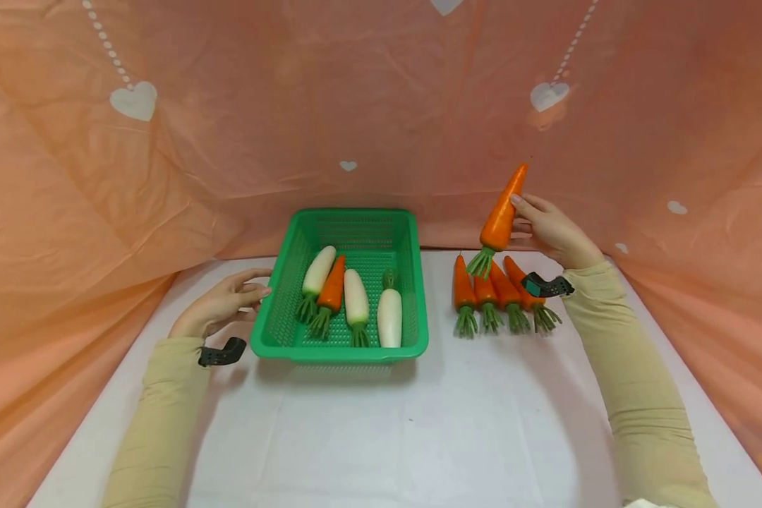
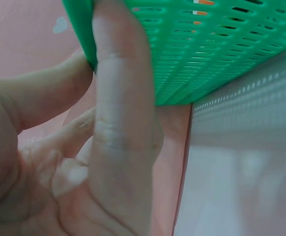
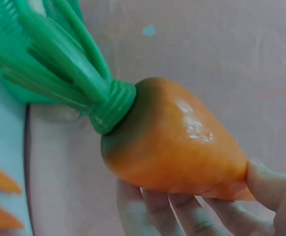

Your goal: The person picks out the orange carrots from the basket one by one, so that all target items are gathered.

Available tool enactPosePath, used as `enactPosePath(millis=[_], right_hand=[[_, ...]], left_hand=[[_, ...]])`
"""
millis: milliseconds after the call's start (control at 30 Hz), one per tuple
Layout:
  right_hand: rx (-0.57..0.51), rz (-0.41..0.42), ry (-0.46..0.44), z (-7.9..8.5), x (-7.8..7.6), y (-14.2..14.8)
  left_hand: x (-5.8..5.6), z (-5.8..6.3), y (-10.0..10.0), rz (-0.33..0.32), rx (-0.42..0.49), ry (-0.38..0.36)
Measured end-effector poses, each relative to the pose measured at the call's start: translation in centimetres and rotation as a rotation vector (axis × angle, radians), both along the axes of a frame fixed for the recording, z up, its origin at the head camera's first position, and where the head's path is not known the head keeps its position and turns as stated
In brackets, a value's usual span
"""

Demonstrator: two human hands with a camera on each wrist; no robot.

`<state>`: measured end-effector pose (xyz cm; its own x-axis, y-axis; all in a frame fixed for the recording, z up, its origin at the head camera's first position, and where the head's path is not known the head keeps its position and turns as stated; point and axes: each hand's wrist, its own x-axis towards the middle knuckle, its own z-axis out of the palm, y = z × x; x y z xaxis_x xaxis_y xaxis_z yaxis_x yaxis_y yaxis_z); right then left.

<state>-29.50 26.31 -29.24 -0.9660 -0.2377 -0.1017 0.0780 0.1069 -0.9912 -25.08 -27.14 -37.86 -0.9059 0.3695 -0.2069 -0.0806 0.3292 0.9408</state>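
Note:
My right hand point(image 1: 555, 229) holds a carrot point(image 1: 500, 222) up above the table, tip upward and green stalks hanging down. In the right wrist view the thumb and fingers close round the orange body point(image 3: 182, 142). At the left rim of a green plastic basket point(image 1: 339, 353) is my left hand point(image 1: 228, 303); in the left wrist view its thumb and fingers point(image 2: 123, 98) pinch the edge. Inside the basket lie three white radishes point(image 1: 357, 296) and one carrot point(image 1: 331, 289).
Several carrots point(image 1: 463, 289) lie side by side on the white table point(image 1: 381, 430), right of the basket and below the raised carrot. A pink-orange cloth point(image 1: 228, 155) with white hearts hangs behind the table and along its sides.

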Motion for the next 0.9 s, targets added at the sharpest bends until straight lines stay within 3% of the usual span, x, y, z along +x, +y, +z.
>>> enactPosePath(millis=[267, 567, 900], right_hand=[[0.065, -0.035, -0.051, -2.0, 0.7, 4.4], [0.279, 0.001, -0.070, -2.9, 0.9, 9.5], [0.436, 0.047, -0.078, -4.1, 0.6, 13.6]], left_hand=[[0.0, -0.1, -0.1, -0.001, 0.005, 0.016], [0.0, -0.1, -0.1, -0.002, 0.011, 0.014], [0.0, -0.2, 0.0, 0.016, 0.000, 0.001]])
